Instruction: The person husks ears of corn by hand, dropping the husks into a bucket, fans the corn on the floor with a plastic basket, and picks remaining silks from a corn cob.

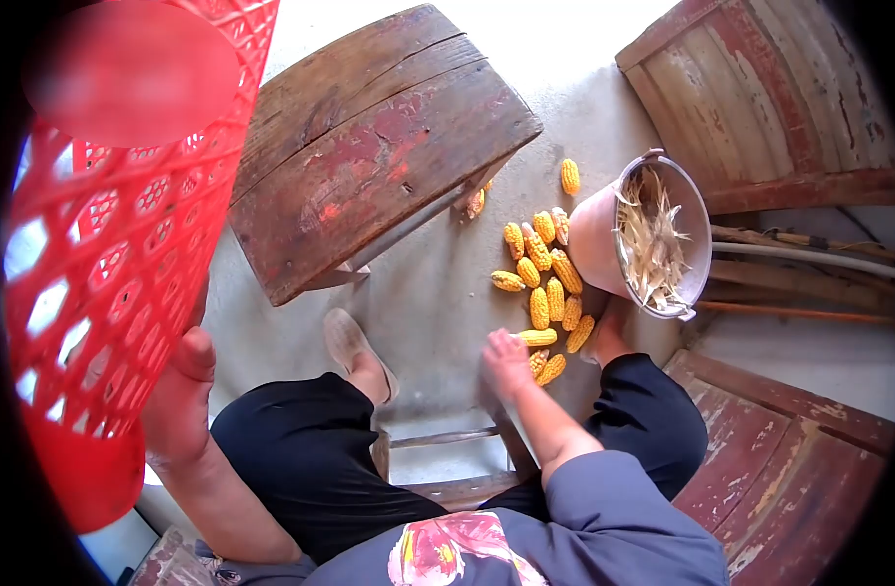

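A large red plastic basket with lattice sides point(125, 283) is held up at the left, tilted, with my left hand point(179, 396) against its side. The fingers of that hand are mostly hidden behind the basket. On the right, my right hand point(507, 361) reaches down to the floor at a yellow corn cob point(536, 338), its fingers bent and a little blurred; whether they grip the cob is not clear. Several more husked cobs point(556, 299) lie in a loose group beyond it, and a single cob point(570, 177) lies farther off.
A worn wooden stool or low table point(379, 156) stands ahead. Right of the cobs, a bucket point(599, 234) holds dry husks point(653, 244). Old wooden panels point(760, 98) and poles point(809, 256) are at the right. My feet rest on the floor on both sides.
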Motion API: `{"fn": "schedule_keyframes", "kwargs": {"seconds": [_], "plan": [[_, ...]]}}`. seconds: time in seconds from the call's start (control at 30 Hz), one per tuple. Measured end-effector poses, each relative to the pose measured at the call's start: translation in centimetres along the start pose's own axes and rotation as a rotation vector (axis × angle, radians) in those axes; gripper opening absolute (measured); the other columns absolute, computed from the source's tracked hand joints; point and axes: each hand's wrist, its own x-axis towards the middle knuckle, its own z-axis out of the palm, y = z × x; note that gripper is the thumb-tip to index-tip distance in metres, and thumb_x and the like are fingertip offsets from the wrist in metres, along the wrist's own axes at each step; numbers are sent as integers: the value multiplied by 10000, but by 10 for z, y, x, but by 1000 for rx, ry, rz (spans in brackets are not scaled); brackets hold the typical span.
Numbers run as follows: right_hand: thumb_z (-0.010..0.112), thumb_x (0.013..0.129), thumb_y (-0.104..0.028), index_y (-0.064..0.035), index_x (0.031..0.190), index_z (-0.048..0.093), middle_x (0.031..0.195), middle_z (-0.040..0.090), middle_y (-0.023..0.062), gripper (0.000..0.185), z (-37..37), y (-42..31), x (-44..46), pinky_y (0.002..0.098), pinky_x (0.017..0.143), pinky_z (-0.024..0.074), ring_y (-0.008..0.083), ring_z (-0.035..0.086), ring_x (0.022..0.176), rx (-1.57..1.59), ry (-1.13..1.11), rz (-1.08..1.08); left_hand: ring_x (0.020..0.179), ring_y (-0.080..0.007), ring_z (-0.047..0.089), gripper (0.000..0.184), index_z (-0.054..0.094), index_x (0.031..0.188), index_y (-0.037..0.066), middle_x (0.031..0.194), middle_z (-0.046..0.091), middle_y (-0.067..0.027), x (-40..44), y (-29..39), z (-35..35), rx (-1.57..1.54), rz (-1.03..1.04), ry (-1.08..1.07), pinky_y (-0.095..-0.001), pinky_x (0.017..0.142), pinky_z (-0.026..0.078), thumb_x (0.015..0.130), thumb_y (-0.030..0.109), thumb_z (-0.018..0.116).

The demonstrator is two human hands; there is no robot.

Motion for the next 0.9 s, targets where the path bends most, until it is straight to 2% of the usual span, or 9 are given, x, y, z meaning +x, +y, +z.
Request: {"fn": "schedule_keyframes", "kwargs": {"seconds": [0.23, 0.27, 0.33, 0.43, 0.5, 0.53, 0.63, 0.7, 0.9], "plan": [[644, 708, -82, -133, 1105, 577, 1221, 541, 81, 406, -77, 59, 99, 420, 983, 376, 285, 478, 1187, 241, 554, 201, 1431, -439, 218, 797, 260, 1478, 80, 1563, 170, -208, -3, 9, -3, -167, -94, -4, -585, 955, 450, 890, 456, 645], [644, 708, -82, -133, 1105, 577, 1221, 541, 81, 406, -79, 61, 114, 420, 983, 376, 285, 478, 1187, 246, 553, 192, 1426, -439, 231, 791, 272, 1472, 72, 1557, 183, -216, -4, 6, -3, 433, 0, -16, -583, 956, 450, 890, 454, 646], [663, 710, -107, -150, 1149, 575, 1207, 542, 74, 450, -75, 60, 137, 410, 945, 398, 267, 487, 1157, 31, 193, 267, 1420, -439, 244, 785, 283, 1465, 64, 1551, 195, -223, -4, 0, -7, 1043, 94, -24, -581, 958, 450, 890, 453, 648], [677, 703, -121, -162, 1195, 575, 1171, 552, 64, 504, -77, 51, 145, 391, 924, 405, 252, 479, 1150, -95, -53, 226, 1400, -442, 285, 766, 290, 1468, 54, 1534, 240, -236, -1, -9, -12, 365, 91, 64, -587, 959, 445, 903, 441, 633], [695, 727, -152, -127, 1170, 593, 1121, 596, 82, 456, -73, 47, 143, 411, 915, 436, 288, 523, 1115, 17, 42, 272, 1376, -450, 316, 745, 292, 1476, 48, 1520, 282, -234, 13, -13, -2, -41, -158, -135, -599, 978, 426, 917, 433, 601], [711, 741, -172, -100, 1128, 600, 1071, 612, 85, 408, -78, 45, 139, 399, 892, 455, 266, 551, 1065, 306, 121, 352, 1364, -459, 328, 737, 294, 1480, 44, 1513, 302, -234, 19, -15, 4, -187, -268, -231, -606, 993, 410, 923, 431, 583], [761, 782, -191, -29, 1064, 593, 969, 597, 30, 366, -116, 59, 130, 274, 818, 468, 91, 547, 893, 1339, 145, 349, 1058, -307, 636, 478, 448, 1339, 20, 1279, 577, -177, 31, -34, 39, 73, -228, 126, -446, 783, 580, 929, 240, 554], [726, 808, -129, -42, 1123, 585, 1024, 617, 28, 356, -177, 69, 106, 282, 856, 476, 124, 590, 914, 1746, 156, 212, 982, -268, 660, 423, 472, 1297, 30, 1215, 613, -147, 36, -47, 42, 82, -252, 123, -405, 725, 589, 920, 208, 545], [657, 840, -7, -37, 1244, 542, 1116, 625, 48, 421, -353, 73, 1, 300, 939, 470, 152, 600, 1051, 1864, 119, -226, 954, -210, 668, 368, 515, 1188, 61, 1109, 660, -91, 26, -71, 38, 118, -336, 77, -359, 720, 585, 915, 296, 592]]}}
